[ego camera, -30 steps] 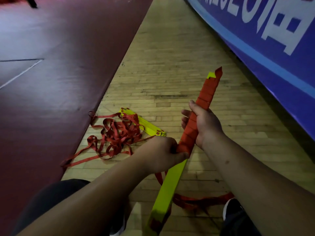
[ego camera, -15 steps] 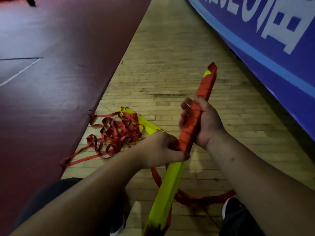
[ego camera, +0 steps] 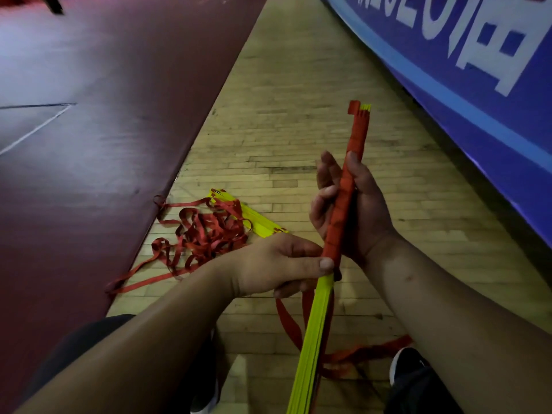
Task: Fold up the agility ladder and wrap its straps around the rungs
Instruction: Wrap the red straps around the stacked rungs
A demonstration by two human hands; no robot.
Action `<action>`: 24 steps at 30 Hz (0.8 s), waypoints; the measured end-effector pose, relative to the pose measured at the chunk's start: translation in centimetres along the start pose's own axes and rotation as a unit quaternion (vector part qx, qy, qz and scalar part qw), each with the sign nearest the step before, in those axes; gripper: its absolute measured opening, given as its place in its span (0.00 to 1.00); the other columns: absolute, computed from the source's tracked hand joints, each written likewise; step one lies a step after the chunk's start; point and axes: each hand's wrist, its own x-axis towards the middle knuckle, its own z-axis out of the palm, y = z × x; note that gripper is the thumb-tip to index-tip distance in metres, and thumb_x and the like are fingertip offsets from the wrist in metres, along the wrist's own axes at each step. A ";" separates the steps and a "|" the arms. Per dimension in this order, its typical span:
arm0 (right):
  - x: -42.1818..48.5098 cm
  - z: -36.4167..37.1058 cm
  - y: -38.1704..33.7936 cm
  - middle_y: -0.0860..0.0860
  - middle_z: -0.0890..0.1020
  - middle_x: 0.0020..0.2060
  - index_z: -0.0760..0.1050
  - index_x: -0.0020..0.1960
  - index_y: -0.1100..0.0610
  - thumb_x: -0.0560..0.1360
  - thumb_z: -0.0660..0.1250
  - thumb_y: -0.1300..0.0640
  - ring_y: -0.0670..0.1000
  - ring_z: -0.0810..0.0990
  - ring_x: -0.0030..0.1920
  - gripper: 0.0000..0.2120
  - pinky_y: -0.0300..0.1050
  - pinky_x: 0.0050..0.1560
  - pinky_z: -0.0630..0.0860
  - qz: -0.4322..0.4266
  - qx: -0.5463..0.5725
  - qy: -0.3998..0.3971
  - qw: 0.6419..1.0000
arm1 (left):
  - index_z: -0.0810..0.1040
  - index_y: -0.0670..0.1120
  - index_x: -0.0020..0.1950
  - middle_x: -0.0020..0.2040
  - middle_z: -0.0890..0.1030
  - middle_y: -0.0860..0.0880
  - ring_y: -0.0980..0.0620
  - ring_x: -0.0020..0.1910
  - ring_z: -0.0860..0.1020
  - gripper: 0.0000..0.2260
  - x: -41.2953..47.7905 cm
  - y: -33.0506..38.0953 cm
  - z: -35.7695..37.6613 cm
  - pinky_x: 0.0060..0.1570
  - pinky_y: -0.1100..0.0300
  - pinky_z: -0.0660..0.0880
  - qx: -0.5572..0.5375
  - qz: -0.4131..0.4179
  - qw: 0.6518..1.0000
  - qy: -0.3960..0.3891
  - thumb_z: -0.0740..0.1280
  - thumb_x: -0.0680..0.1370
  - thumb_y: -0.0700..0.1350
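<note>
**Head view.** The stacked yellow rung bundle (ego camera: 313,339) is held aslant above the wooden floor (ego camera: 298,115), its upper half bound in turns of red strap (ego camera: 340,210).

- **Right hand (ego camera: 364,213):** grip closed around the bound section, thumb laid along it.
- **Left hand (ego camera: 277,264):** grip pinching the strap at the lowest turn, where red meets bare yellow.
- **Risk:** if that pinch slackens, the turns would likely loosen and slide. The free tail (ego camera: 286,321) trailing on the floor near the shoe (ego camera: 409,366) could snag underfoot.
- **Surroundings:** a second tangle of strap and rungs (ego camera: 209,231) lies beside the maroon mat (ego camera: 104,115).
- **Hidden:** the bundle's lower end is cut off by the frame, and the right fingertips' contact behind it is unclear.
</note>
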 end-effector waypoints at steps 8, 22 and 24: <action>-0.2 -0.4 -0.6 0.43 0.86 0.46 0.78 0.54 0.48 0.83 0.68 0.42 0.40 0.81 0.33 0.10 0.39 0.37 0.81 0.000 -0.063 0.032 0.998 | 0.82 0.41 0.51 0.36 0.80 0.48 0.56 0.24 0.73 0.13 -0.1 -0.8 -0.8 0.29 0.64 0.70 0.094 -0.007 0.996 0.004 0.65 0.88 0.48; 1.4 -1.3 0.3 0.50 0.87 0.41 0.80 0.51 0.51 0.81 0.75 0.47 0.48 0.85 0.37 0.09 0.43 0.37 0.81 -0.008 -0.202 0.182 0.962 | 0.87 0.47 0.50 0.40 0.89 0.47 0.51 0.25 0.77 0.11 0.4 -1.2 -1.0 0.35 0.59 0.77 0.218 -0.110 0.962 0.119 0.69 0.87 0.49; 1.6 -1.7 0.6 0.50 0.87 0.40 0.81 0.53 0.50 0.81 0.75 0.47 0.49 0.86 0.37 0.07 0.44 0.38 0.80 -0.013 -0.214 0.199 0.956 | 0.86 0.48 0.49 0.39 0.89 0.51 0.53 0.25 0.78 0.11 0.8 -1.4 -0.7 0.33 0.61 0.78 0.259 -0.128 0.949 0.130 0.68 0.87 0.49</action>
